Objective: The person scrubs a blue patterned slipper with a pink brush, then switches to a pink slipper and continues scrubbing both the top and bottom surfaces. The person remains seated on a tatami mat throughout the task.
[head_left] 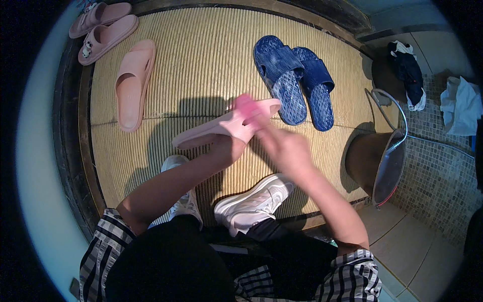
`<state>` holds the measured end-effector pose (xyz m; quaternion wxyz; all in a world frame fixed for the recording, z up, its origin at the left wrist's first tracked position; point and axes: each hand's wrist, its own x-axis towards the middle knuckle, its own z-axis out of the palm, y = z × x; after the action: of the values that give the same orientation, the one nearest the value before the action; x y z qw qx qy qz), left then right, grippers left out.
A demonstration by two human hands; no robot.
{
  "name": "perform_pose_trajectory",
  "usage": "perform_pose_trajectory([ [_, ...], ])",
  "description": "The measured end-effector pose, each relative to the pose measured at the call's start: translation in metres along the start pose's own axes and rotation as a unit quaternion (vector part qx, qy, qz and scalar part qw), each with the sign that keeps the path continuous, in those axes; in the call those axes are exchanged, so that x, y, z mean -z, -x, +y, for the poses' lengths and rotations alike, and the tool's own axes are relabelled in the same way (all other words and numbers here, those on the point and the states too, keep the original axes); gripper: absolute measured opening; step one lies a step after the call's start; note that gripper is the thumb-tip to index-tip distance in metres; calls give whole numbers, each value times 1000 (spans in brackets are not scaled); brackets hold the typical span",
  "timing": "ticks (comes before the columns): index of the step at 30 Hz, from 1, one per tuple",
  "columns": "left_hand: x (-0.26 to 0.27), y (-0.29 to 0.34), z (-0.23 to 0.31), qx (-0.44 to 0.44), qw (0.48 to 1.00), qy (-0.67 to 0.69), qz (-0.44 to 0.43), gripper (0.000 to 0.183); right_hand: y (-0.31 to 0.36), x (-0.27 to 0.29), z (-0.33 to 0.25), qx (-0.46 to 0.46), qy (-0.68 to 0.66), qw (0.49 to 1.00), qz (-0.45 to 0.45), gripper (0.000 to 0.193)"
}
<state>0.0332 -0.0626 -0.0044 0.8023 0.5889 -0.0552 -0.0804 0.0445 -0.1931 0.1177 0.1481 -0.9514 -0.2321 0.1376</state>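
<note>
A pale pink slide slipper (204, 130) is held tilted above the mat, my left hand (229, 149) reaching into it under the strap. The slipper hides most of those fingers. My right hand (291, 153), smeared by motion, grips a bright pink object (246, 106) against the slipper's strap; whether it is a brush or a cloth I cannot tell. The matching pink slipper (135, 85) lies sole down on the mat to the left. Just right of the held slipper's toe is a pair of dark blue slides (289, 103).
A ribbed yellowish mat (211, 50) covers the floor. Another pair of pink slippers (108, 35) sits at the far left edge. To the right are a brown bucket (367, 156) with a hose (402, 118), dark clothing (407, 73) and a pale cloth (460, 105). My sneakers (256, 201) stand below my hands.
</note>
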Motion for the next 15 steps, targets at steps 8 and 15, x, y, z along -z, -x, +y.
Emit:
perform_pose_trajectory([
  [8,13,-8,18,257,919,288,82,44,13,-35,-7,77,-8,997,14,50],
  [15,4,-5,29,97,992,70,-32,41,17,-22,85,-96,-73,988,96,41],
])
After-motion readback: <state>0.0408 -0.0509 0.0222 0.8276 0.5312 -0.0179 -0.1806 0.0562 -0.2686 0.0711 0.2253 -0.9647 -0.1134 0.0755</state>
